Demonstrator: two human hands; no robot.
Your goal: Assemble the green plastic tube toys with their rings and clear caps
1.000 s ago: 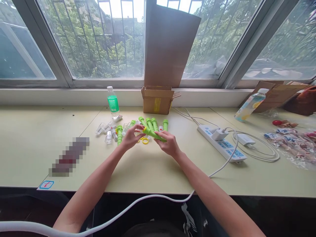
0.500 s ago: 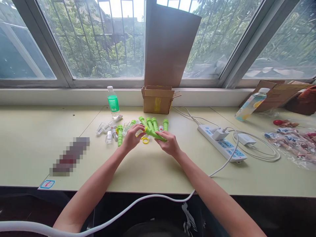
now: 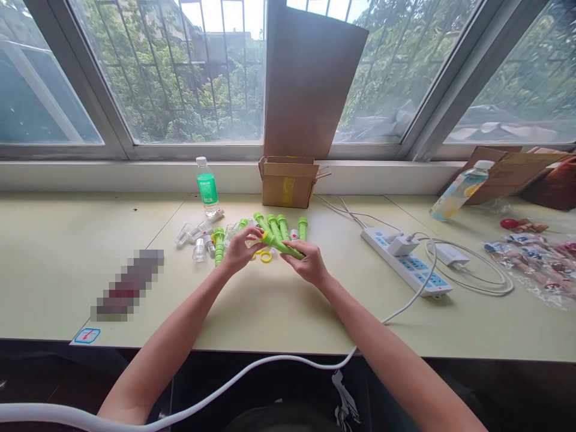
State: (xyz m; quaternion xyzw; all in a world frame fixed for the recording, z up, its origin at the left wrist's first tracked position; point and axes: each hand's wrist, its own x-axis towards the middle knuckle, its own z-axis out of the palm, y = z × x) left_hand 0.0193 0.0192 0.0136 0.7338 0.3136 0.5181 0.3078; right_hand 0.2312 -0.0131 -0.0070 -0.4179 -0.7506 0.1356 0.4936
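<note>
My right hand (image 3: 310, 263) is closed round the lower end of a green plastic tube (image 3: 275, 242), which slants up to the left above the table. At the tube's upper end, my left hand (image 3: 243, 247) pinches a yellow ring (image 3: 264, 236) between thumb and fingertips. The ring touches the tube's end; whether it is fully round it I cannot tell. Loose yellow rings (image 3: 266, 257) lie just below. Behind my hands lie several similar green tubes with flared heads (image 3: 282, 227), and one more tube (image 3: 218, 246) is left of my left hand.
Clear plastic caps (image 3: 198, 250) lie in a group at the left, before a green-labelled bottle (image 3: 207, 191). A cardboard box (image 3: 288, 185) stands behind. On the right are a white power strip (image 3: 405, 264) with cables, a tilted bottle (image 3: 461, 191) and bagged items (image 3: 535, 258).
Both hands stay in nearly the same place on the tube and ring. The left fingers have shifted very slightly at the tube's end.
</note>
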